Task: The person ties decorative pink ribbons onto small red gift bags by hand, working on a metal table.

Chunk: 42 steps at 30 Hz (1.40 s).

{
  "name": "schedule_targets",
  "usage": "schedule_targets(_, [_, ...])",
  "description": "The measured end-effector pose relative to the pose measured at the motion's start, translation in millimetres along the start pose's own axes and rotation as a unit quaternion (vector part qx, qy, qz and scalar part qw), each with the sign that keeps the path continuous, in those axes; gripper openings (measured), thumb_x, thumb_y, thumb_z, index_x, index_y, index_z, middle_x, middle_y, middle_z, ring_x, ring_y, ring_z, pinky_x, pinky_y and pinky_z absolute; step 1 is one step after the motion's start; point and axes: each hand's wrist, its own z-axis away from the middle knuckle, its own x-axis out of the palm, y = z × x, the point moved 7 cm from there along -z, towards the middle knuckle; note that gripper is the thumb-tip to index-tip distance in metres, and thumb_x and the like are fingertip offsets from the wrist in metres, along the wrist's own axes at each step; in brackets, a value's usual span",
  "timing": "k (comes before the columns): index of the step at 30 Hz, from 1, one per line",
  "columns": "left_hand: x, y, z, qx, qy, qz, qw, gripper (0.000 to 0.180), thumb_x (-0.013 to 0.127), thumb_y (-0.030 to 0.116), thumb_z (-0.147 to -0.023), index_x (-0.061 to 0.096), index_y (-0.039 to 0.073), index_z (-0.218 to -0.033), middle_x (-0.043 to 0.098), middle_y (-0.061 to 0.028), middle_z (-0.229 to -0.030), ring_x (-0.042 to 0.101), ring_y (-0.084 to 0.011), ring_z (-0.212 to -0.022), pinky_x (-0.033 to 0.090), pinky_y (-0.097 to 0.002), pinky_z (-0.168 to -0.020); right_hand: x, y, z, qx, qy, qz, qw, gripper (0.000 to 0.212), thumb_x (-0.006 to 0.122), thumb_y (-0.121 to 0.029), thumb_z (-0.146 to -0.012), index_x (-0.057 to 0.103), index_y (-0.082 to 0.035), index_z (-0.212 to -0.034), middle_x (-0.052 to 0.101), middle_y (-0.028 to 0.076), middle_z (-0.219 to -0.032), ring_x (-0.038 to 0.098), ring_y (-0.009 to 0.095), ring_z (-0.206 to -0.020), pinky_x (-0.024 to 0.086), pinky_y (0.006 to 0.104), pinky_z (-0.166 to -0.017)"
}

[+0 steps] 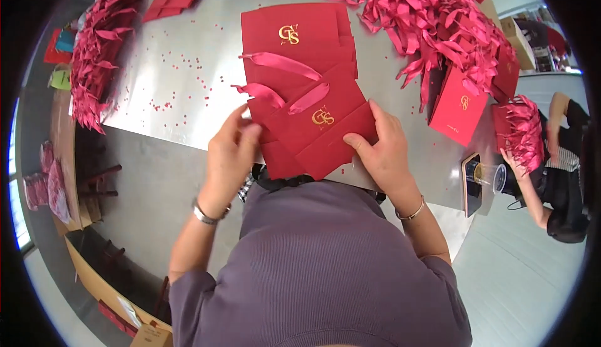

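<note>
A loose, fanned stack of flat red paper bags [294,153] with gold lettering lies at the table's front edge, before my body. Pink ribbon handles [285,65] cross the upper bags. My right hand [387,156] grips the stack's right edge, its thumb on top and its other fingers along the side, partly hidden. At the left edge is my left hand [230,156], with thumb and index finger bent and apart; it is close to the bags, and whether it touches them is hard to tell.
Ribboned red bags pile up at the far right [432,27] and far left [103,52] of the metal table [188,96]. Small red paper dots [197,62] are scattered there. A phone [471,184] and clear cup [491,176] are at right, near another person's arm [532,190] holding ribboned bags.
</note>
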Motion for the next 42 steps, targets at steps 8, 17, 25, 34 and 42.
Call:
schedule_targets(8, [26,-12,8,-0.060,0.031,0.049,0.997,0.053,0.075,0.008,-0.078,0.053,-0.003,-0.125,0.063,-0.0077,-0.071,0.060,-0.0152,-0.062,0.050,-0.0290,-0.059,-18,40,8,0.147,0.113,-0.416,0.890,0.040,0.067,0.001,-0.084,0.051,0.002,-0.120,0.061,0.009,-0.114,0.057,0.013,-0.102,0.046,0.0274,-0.091])
schedule_targets(17, [29,13,-75,0.009,0.132,-0.004,0.991,0.034,0.075,0.012,-0.077,0.057,-0.003,-0.102,0.061,-0.0115,-0.076,0.061,-0.0246,-0.069,0.050,-0.0363,-0.065,-39,58,0,0.025,0.240,-0.599,0.764,0.034,0.064,-0.001,-0.090,0.051,0.001,-0.122,0.061,0.008,-0.116,0.057,0.014,-0.106,0.043,0.0301,-0.099])
schedule_targets(25, [-9,31,-65,0.115,0.243,0.014,0.963,0.050,0.063,0.008,-0.091,0.045,-0.001,-0.136,0.059,-0.0110,-0.113,0.054,-0.0098,-0.071,0.046,-0.0228,-0.062,-81,-22,14,-0.156,0.339,0.052,0.926,0.023,0.072,0.001,-0.068,0.066,-0.005,-0.090,0.064,0.008,-0.087,0.062,0.025,-0.078,0.048,0.0353,-0.066])
schedule_targets(34, [43,99,-14,0.307,0.064,-0.263,0.912,0.038,0.073,0.014,-0.078,0.062,0.000,-0.112,0.063,-0.0147,-0.106,0.056,-0.0318,-0.092,0.044,-0.0418,-0.082,0,-79,12,-0.231,0.013,0.159,0.960,0.032,0.065,-0.019,-0.073,0.068,-0.008,-0.103,0.057,0.001,-0.088,0.055,0.017,-0.074,0.049,0.0300,-0.062])
schedule_targets(42, [44,66,-36,0.196,0.072,-0.265,0.941,0.051,0.081,0.014,-0.067,0.063,0.004,-0.113,0.064,-0.0094,-0.092,0.057,-0.0283,-0.087,0.045,-0.0393,-0.078,-56,41,-75,-0.170,0.114,0.223,0.953,0.020,0.058,-0.007,-0.080,0.064,-0.006,-0.099,0.066,0.007,-0.102,0.058,0.027,-0.099,0.048,0.0392,-0.082])
